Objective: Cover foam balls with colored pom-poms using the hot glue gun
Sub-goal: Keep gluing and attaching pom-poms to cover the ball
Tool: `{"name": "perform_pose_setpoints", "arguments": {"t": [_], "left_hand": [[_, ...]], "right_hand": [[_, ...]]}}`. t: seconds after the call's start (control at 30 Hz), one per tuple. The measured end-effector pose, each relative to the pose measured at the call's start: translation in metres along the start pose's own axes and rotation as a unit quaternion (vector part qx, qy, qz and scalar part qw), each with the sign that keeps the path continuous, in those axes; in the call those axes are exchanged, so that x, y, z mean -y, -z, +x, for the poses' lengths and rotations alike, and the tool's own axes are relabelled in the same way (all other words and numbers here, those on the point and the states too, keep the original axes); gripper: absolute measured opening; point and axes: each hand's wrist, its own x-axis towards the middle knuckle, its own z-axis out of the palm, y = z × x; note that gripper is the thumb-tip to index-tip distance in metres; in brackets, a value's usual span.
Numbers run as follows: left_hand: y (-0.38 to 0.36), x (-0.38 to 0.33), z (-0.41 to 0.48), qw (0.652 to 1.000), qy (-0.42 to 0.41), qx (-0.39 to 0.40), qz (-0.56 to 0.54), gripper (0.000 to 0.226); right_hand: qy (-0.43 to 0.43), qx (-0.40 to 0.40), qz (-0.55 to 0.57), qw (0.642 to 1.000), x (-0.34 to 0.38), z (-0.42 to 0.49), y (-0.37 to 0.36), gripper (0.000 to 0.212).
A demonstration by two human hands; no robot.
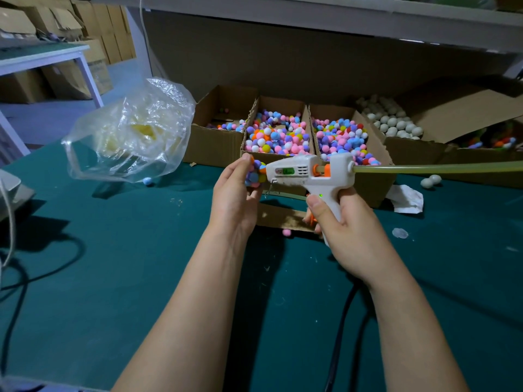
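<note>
The left hand (235,190) pinches the pom-pom ball (256,174) between thumb and fingertips, held above the green table (113,264), in front of the pom-pom boxes (209,145). The ball looks very light, fuzzy outside over a dentable foam core, so a gentle hold on covered sides, away from fresh glue, seems wise. The hot glue gun (308,172) lies level, its long axis left to right and its nozzle pointing left at the ball. The right hand (348,224) is wrapped round its handle, and the glue stick (438,167) trails off to the right
</note>
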Motion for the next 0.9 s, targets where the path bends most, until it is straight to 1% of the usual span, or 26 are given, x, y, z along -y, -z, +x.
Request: {"name": "perform_pose_setpoints", "arguments": {"t": [0.1,0.23,0.37,0.47,0.53,0.6,0.67,0.7,0.73,0.8,0.87,0.9], "left_hand": [[0.000,-0.001,-0.001,1.000,-0.001,-0.008,-0.012,0.003],[0.000,-0.002,-0.001,1.000,-0.006,0.000,-0.022,0.004],[0.001,-0.005,0.000,0.999,0.006,-0.014,-0.043,0.012],[0.002,-0.009,-0.001,0.998,0.018,-0.014,-0.065,0.018],[0.002,-0.011,-0.002,0.996,0.026,-0.013,-0.083,0.022],[0.001,-0.013,-0.003,0.995,0.033,-0.015,-0.095,0.020],[0.000,-0.013,-0.005,0.994,0.045,-0.014,-0.097,0.015],[-0.001,-0.013,-0.006,0.994,0.052,-0.012,-0.096,0.014],[-0.001,-0.012,-0.007,0.994,0.059,-0.009,-0.096,0.014],[-0.001,-0.012,-0.009,0.993,0.070,-0.001,-0.096,0.017],[-0.003,-0.011,-0.010,0.992,0.076,0.004,-0.096,0.019],[-0.003,-0.011,-0.011,0.992,0.078,0.006,-0.095,0.020]], "right_hand": [[-0.001,0.001,-0.003,1.000,0.000,0.000,0.001,0.014],[-0.009,-0.001,0.025,1.000,0.000,0.000,0.001,0.017],[-0.030,-0.010,0.122,0.992,0.002,0.000,0.004,0.020],[-0.095,-0.030,0.199,0.975,-0.002,0.002,0.012,0.023],[-0.167,-0.022,0.230,0.958,-0.008,0.004,0.019,0.034],[-0.246,0.004,0.197,0.949,-0.015,0.005,0.022,0.041],[-0.295,0.019,0.137,0.945,-0.021,0.007,0.018,0.041],[-0.295,0.025,0.070,0.953,-0.024,0.008,0.015,0.043],[-0.284,0.031,-0.022,0.958,-0.027,0.010,0.014,0.047],[-0.268,0.031,-0.184,0.945,-0.030,0.013,0.012,0.053],[-0.262,0.010,-0.257,0.930,-0.031,0.014,0.012,0.047],[-0.245,-0.014,-0.265,0.932,-0.029,0.014,0.013,0.041]]}}
